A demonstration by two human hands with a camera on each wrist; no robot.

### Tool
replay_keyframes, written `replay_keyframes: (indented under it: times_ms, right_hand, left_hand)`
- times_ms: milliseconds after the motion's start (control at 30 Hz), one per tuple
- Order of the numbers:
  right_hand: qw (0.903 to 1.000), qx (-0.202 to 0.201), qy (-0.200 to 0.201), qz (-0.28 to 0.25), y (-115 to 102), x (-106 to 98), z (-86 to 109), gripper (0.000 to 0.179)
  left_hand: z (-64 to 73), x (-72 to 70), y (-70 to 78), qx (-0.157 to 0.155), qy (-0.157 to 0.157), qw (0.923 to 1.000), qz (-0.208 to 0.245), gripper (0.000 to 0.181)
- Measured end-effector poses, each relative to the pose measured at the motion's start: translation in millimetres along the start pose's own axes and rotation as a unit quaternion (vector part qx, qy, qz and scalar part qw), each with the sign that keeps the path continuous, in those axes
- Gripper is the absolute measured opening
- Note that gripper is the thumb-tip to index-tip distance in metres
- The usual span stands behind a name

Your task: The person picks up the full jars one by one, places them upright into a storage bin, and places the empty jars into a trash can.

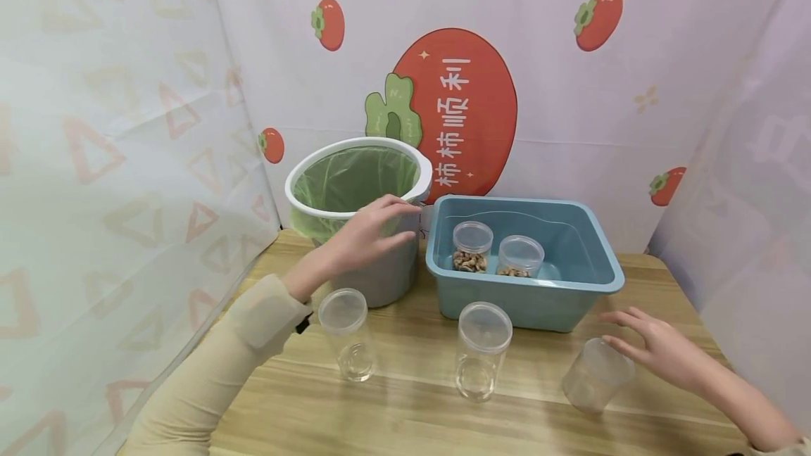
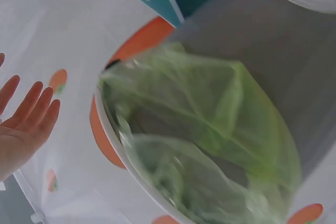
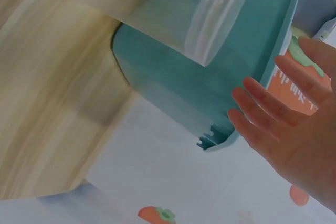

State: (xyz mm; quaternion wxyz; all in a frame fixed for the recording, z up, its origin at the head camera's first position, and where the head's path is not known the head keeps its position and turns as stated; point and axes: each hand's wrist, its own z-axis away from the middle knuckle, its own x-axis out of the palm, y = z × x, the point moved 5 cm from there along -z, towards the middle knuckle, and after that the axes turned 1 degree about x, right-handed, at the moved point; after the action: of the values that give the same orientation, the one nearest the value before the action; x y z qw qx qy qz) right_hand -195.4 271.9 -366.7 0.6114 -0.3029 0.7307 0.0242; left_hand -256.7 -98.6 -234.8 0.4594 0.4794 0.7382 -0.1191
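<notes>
My left hand (image 1: 367,234) is held in the air before the grey trash bin (image 1: 386,273), fingers loosely extended, holding nothing. Below that wrist stands a clear lidded jar (image 1: 348,336). A second clear jar (image 1: 483,350) stands in front of the blue basin (image 1: 507,301). My right hand (image 1: 662,347) hovers beside a third clear jar (image 1: 595,378), with its fingertips close to the lid and nothing in its grasp. In the right wrist view the fingers are spread apart from the jar's lid (image 3: 220,19). Inside the basin are two lidded jars of nuts (image 1: 472,248) (image 1: 519,259).
A green liner bag (image 1: 355,174) lines the trash bin and folds over its white rim (image 1: 294,192). All of it stands on a wood-grain table (image 1: 405,421). Printed cloth (image 1: 557,111) hangs behind and on both sides.
</notes>
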Motion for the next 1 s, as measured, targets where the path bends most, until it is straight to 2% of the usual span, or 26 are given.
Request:
replay_keyframes:
  times_ms: [200,367,500,700,867,1000]
  right_hand:
    - [0.9995,0.007,-0.026,-0.017,4.0,11.8,8.6,0.033]
    - [0.9999,-0.011,-0.010,0.000,5.9,19.8,15.8,0.034]
    - [0.9995,-0.027,0.013,0.007,6.1,24.5,20.4,0.037]
    - [0.9994,-0.031,0.015,0.003,6.9,29.6,23.7,0.044]
    - [0.9988,-0.039,0.028,-0.003,9.0,33.1,24.4,0.050]
    - [0.9975,-0.054,0.045,-0.012,10.0,35.9,24.3,0.055]
  left_hand:
    - [22.7,-25.5,-16.7,-0.006,0.068,0.9977,-0.004,0.033]
    - [40.2,-37.4,-31.0,-0.028,0.097,0.9948,-0.012,0.034]
    - [54.0,-42.4,-45.5,-0.051,0.110,0.9924,-0.023,0.034]
    - [72.1,-46.3,-69.3,-0.076,0.130,0.9882,-0.031,0.032]
    - [80.6,-47.3,-86.8,-0.097,0.149,0.9837,-0.023,0.030]
    - [84.0,-47.1,-94.6,-0.113,0.151,0.9819,-0.018,0.027]
